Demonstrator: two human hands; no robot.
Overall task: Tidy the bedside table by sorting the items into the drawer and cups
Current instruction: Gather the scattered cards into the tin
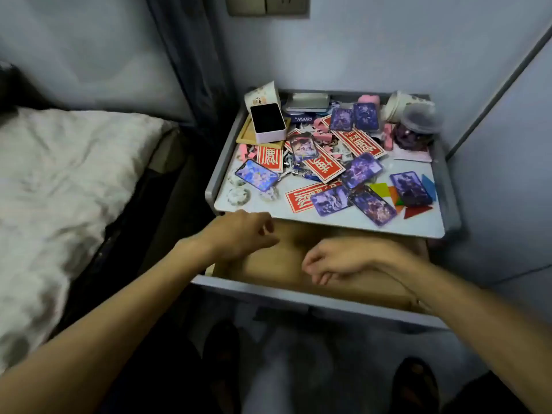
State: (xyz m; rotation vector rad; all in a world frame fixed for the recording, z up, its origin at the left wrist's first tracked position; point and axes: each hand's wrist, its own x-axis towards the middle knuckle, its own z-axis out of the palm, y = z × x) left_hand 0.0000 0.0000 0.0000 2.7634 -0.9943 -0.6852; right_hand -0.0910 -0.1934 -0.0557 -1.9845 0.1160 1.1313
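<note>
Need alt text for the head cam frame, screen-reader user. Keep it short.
The person's left hand and right hand, both loosely curled and holding nothing, hover over an open drawer beneath a bedside table cluttered with purple cards, red cards, a pink box and paper cups. A bed lies to the left.

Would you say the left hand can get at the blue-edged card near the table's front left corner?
Probably yes: the left hand hangs empty by that edge, with only flat round badges between it and the blue-edged card.
</note>
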